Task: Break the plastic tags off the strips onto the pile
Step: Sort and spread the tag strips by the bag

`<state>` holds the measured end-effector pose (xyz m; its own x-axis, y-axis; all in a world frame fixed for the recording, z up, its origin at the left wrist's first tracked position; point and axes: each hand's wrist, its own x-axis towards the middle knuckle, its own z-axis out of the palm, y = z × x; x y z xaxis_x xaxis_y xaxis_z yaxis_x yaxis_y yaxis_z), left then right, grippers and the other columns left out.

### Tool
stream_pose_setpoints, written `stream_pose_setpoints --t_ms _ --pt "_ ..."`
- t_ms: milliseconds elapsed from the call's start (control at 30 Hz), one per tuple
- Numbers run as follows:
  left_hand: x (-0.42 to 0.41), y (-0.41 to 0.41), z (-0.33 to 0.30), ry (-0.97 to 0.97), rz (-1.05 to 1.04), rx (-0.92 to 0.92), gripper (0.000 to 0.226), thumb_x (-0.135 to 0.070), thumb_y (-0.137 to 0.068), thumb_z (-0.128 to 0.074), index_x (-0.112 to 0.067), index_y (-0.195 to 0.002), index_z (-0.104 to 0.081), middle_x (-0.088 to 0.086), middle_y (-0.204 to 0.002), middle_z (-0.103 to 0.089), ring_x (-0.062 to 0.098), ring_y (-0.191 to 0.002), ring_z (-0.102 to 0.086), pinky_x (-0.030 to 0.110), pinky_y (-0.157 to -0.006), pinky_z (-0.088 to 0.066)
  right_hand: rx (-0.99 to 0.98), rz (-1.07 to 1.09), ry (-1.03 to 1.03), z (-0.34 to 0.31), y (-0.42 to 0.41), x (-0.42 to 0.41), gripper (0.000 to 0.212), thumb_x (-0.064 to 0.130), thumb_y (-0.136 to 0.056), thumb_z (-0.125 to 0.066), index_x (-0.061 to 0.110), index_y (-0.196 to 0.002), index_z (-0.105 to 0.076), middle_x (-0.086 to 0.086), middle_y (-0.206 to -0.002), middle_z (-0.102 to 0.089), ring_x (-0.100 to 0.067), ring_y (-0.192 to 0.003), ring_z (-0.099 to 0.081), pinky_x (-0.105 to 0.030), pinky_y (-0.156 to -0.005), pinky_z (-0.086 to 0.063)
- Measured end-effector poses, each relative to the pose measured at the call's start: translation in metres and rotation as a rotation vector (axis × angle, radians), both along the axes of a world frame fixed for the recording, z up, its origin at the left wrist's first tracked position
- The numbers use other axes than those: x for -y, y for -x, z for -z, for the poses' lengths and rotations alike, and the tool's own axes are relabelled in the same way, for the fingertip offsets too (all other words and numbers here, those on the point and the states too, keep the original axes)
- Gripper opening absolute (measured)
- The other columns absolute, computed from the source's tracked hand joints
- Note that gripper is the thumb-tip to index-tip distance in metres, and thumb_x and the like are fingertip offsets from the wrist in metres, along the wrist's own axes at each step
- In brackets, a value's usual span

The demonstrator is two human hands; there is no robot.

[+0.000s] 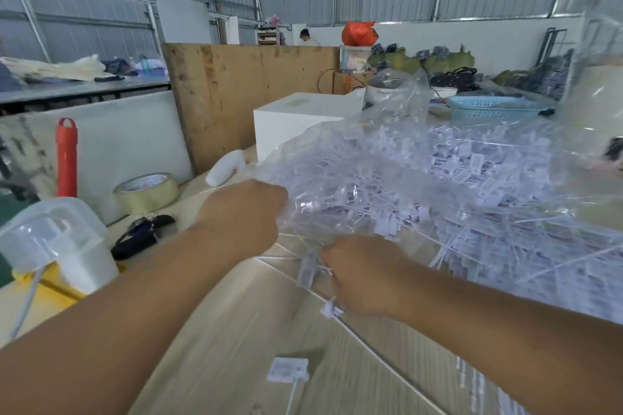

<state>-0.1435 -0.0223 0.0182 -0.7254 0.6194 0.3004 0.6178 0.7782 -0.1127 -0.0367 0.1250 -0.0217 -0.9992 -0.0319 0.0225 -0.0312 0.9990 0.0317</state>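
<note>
1. The clear plastic bag (354,178) at the centre of the frame is gripped at its edge by the left hand (246,216), fingers curled.
2. A strip of white tags (308,268) is pinched by the right hand (360,276), lower centre.
3. The pile of tags (488,185) fills the right of the frame.
4. One loose tag (287,370) lies on the wooden table (219,347) at the bottom centre.
5. A tape roll (146,192) is seen at the left.

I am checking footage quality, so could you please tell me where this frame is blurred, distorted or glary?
Head view: motion blur smears the pile of tags and both hands, left hand and right hand; wide-angle distortion bends the wall beams; the clear plastic bag shows glare; the tape roll stays fairly sharp.
</note>
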Motion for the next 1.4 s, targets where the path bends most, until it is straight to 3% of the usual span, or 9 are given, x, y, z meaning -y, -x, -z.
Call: stream_pose_setpoints --t_ms 133,267,333,567,733,867,1167,1300,1400 --pt "-0.004 0.013 -0.015 -0.058 -0.011 -0.123 0.014 -0.018 -0.093 -0.048 -0.025 -0.103 -0.055 -0.002 -0.103 -0.061 0.022 -0.085 -0.053 0.028 -0.052 -0.026 -0.084 0.121 0.124 0.001 0.017 0.005 0.023 0.026 -0.095 -0.045 0.009 -0.101 -0.06 -0.013 -0.102 -0.059 -0.028 -0.097 -0.058 -0.031 -0.075 -0.041" --pt "-0.008 0.019 -0.009 -0.126 -0.002 -0.193 0.016 -0.017 -0.093 -0.048 -0.024 -0.105 -0.056 -0.001 -0.098 -0.058 0.024 -0.086 -0.055 0.027 -0.049 -0.021 0.023 0.278 0.191 0.01 0.044 0.019 0.088 0.072 -0.088 -0.027 0.005 -0.144 -0.034 -0.019 -0.147 -0.037 -0.035 -0.136 -0.032 -0.045 -0.105 -0.029" --pt "-0.007 0.021 -0.004 -0.18 0.016 -0.191 0.016 -0.014 -0.091 -0.049 -0.023 -0.101 -0.056 -0.003 -0.09 -0.053 0.022 -0.077 -0.049 0.027 -0.048 -0.021 0.105 0.302 0.161 0.016 0.053 0.029 0.1 0.081 -0.082 -0.026 0.008 -0.15 -0.023 -0.019 -0.155 -0.024 -0.034 -0.142 -0.021 -0.047 -0.112 -0.019" --pt "0.006 0.022 0.012 -0.508 0.202 -0.318 0.004 -0.004 -0.082 -0.065 -0.006 -0.08 -0.064 0.009 -0.073 -0.061 0.034 -0.067 -0.058 0.035 -0.049 -0.043 -0.097 0.054 0.146 0.017 0.055 0.034 0.066 0.058 -0.09 -0.046 0.009 -0.135 -0.044 -0.013 -0.137 -0.043 -0.032 -0.129 -0.036 -0.043 -0.105 -0.032" --pt "0.007 0.019 0.028 -0.628 0.295 -0.285 0.004 0.002 -0.086 -0.063 -0.001 -0.083 -0.065 0.013 -0.076 -0.063 0.034 -0.068 -0.058 0.046 -0.053 -0.049 0.076 0.005 0.165 0.013 0.068 0.041 0.06 0.05 -0.098 -0.037 0.007 -0.14 -0.042 -0.016 -0.146 -0.037 -0.031 -0.139 -0.027 -0.04 -0.114 -0.025" --pt "0.013 0.024 0.031 -0.646 0.299 -0.237 0.006 0.004 -0.084 -0.062 0.001 -0.086 -0.067 0.014 -0.079 -0.065 0.035 -0.068 -0.059 0.046 -0.053 -0.051 0.011 -0.144 0.1 0.01 0.055 0.04 0.028 0.022 -0.097 -0.045 0.017 -0.121 -0.059 -0.006 -0.123 -0.056 -0.028 -0.117 -0.051 -0.039 -0.093 -0.047" --pt "0.018 0.024 0.034 -0.618 0.258 -0.154 0.012 -0.003 -0.087 -0.058 -0.002 -0.092 -0.068 0.013 -0.084 -0.066 0.038 -0.075 -0.061 0.048 -0.062 -0.052 0.001 -0.148 0.128 -0.002 0.031 0.013 0.041 0.001 -0.083 -0.05 0.021 -0.118 -0.052 0.004 -0.101 -0.048 -0.023 -0.1 -0.054 -0.031 -0.071 -0.036" --pt "0.014 0.012 0.029 -0.397 0.027 -0.01 0.056 -0.031 -0.082 -0.069 -0.019 -0.133 -0.051 0.006 -0.128 -0.052 0.033 -0.116 -0.047 0.046 -0.097 -0.039 0.063 -0.134 0.116 -0.006 0.022 0.006 0.031 -0.002 -0.083 -0.048 0.027 -0.093 -0.052 0.011 -0.082 -0.031 -0.018 -0.087 -0.045 -0.027 -0.062 -0.029" --pt "0.014 -0.027 0.02 -0.373 0.123 -0.125 0.074 -0.041 -0.076 -0.069 -0.017 -0.141 -0.041 0.007 -0.126 -0.045 0.029 -0.111 -0.04 0.041 -0.093 -0.034 0.093 -0.104 0.115 -0.005 0.016 -0.001 0.023 -0.001 -0.083 -0.05 0.021 -0.081 -0.043 0.007 -0.086 -0.04 -0.023 -0.09 -0.052 -0.027 -0.062 -0.036"
